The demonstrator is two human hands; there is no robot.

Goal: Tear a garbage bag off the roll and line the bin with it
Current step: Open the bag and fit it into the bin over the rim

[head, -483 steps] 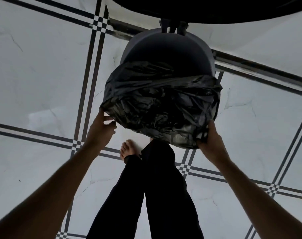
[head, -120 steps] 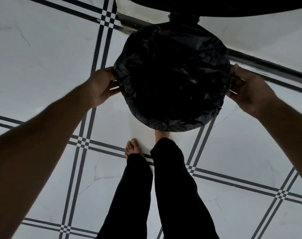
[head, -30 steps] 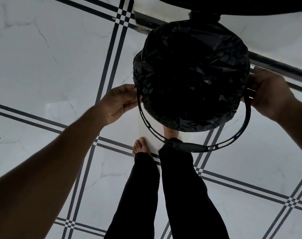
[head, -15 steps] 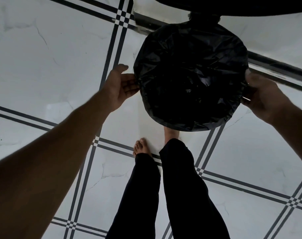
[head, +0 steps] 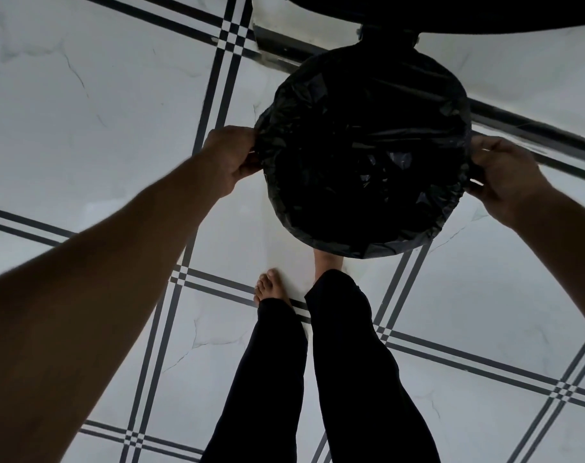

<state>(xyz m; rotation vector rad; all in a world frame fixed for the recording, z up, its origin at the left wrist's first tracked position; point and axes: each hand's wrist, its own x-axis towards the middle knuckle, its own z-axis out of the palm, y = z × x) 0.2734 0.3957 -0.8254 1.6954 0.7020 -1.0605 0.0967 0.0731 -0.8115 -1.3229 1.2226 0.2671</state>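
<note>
A round bin stands on the floor in front of me, lined with a crinkled black garbage bag (head: 364, 155) whose edge folds out over the whole rim, so the bin itself is hidden. My left hand (head: 231, 158) pinches the bag's edge at the bin's left side. My right hand (head: 505, 172) grips the bag's edge at the right side. The bin's raised lid (head: 451, 11) shows as a dark shape at the top. The roll is not in view.
White marble floor tiles (head: 100, 111) with black double lines lie all around. My legs in black trousers (head: 337, 379) and bare feet stand just below the bin. A metal floor strip (head: 284, 45) runs behind the bin.
The thin black ring seen around the bin's near side a second ago is out of sight. Both hands have closed on the bag's edge at the bin's sides.
</note>
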